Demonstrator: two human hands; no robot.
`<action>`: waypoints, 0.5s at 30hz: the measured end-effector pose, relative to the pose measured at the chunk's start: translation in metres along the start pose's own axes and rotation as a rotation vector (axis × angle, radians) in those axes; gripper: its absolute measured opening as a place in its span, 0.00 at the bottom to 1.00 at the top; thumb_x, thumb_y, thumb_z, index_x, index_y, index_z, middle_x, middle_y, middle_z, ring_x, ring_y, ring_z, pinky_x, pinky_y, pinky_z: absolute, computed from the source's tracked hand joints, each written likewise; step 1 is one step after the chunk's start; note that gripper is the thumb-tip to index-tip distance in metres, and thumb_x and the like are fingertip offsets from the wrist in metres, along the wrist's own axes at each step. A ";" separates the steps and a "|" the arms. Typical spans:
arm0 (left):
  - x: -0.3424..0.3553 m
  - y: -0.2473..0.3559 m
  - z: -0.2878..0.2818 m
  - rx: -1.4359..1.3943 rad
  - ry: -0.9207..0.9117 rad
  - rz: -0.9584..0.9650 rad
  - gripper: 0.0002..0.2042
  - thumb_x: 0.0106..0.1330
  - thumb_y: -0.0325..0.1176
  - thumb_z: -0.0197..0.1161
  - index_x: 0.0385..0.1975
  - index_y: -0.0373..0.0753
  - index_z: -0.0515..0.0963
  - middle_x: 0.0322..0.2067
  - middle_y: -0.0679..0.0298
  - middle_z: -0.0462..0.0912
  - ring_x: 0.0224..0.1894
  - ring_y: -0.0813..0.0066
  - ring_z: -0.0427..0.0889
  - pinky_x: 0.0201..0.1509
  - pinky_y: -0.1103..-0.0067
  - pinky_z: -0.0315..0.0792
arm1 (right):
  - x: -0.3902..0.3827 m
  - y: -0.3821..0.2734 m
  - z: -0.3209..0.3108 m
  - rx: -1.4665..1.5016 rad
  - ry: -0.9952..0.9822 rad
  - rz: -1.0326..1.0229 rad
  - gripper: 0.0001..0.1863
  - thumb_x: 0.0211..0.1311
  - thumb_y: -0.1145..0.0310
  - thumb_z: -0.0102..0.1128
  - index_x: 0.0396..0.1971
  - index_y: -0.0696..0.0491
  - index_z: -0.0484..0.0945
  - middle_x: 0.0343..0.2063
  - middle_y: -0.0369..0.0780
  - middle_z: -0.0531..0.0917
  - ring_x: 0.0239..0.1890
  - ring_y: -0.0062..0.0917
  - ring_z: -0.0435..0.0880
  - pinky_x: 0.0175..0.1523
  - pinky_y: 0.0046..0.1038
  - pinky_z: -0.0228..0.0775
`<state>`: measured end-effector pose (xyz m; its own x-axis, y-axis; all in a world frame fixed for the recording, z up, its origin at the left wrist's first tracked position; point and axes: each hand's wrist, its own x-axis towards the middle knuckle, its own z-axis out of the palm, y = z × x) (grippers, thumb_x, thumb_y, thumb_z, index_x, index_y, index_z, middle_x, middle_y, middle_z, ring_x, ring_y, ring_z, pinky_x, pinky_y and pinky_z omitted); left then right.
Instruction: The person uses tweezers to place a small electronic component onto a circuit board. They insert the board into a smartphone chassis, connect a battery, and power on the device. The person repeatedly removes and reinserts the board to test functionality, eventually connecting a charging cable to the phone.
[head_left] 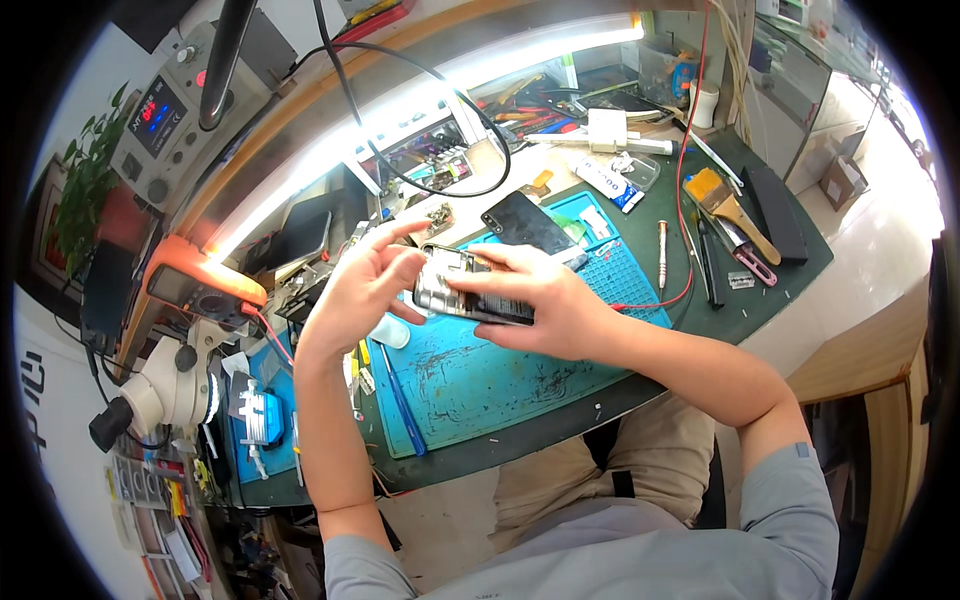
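Note:
An opened phone (436,291), with metallic inner parts and a dark section showing, is held above the blue work mat (480,395). My right hand (558,303) grips it from the right, with fingers lying across its face and edge. At its left end is my left hand (368,287), fingers apart and the thumb close to the phone's corner; whether they touch I cannot tell. Behind the phone, a black phone (528,224) lies on the mat's far part. A blue screwdriver (404,405) rests along the mat's left side.
An orange multimeter (203,287) and a white microscope arm (165,390) stand at left. To the right lie a brush (730,210), a slim screwdriver (662,262) and a red cable (680,200). A black cable (497,135) loops overhead, near the bright lamp (540,45).

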<state>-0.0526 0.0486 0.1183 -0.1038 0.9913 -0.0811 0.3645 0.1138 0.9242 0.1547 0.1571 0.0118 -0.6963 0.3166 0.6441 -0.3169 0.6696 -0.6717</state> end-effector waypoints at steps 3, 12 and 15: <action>-0.007 0.003 -0.007 -0.075 0.216 0.058 0.28 0.73 0.43 0.62 0.64 0.31 0.66 0.41 0.60 0.83 0.38 0.74 0.84 0.35 0.81 0.81 | 0.009 -0.008 -0.013 1.067 -0.067 0.620 0.29 0.71 0.59 0.61 0.68 0.53 0.68 0.52 0.39 0.80 0.57 0.25 0.78 0.56 0.26 0.74; -0.040 -0.059 0.032 -0.325 0.175 0.251 0.41 0.66 0.38 0.70 0.72 0.32 0.52 0.58 0.57 0.72 0.58 0.72 0.75 0.59 0.76 0.74 | 0.001 -0.012 -0.001 0.084 -0.121 0.082 0.28 0.57 0.67 0.71 0.60 0.49 0.78 0.54 0.44 0.73 0.56 0.32 0.76 0.62 0.33 0.72; -0.049 -0.071 0.049 -0.493 0.064 0.128 0.40 0.64 0.37 0.73 0.70 0.32 0.55 0.60 0.58 0.71 0.61 0.70 0.74 0.64 0.74 0.71 | -0.002 -0.014 0.013 -0.124 -0.010 -0.062 0.29 0.51 0.65 0.75 0.57 0.42 0.81 0.50 0.43 0.73 0.52 0.36 0.77 0.56 0.36 0.74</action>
<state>-0.0280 -0.0048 0.0385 -0.1488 0.9874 0.0529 -0.1003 -0.0683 0.9926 0.1523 0.1386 0.0154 -0.6844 0.2663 0.6787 -0.2773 0.7659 -0.5801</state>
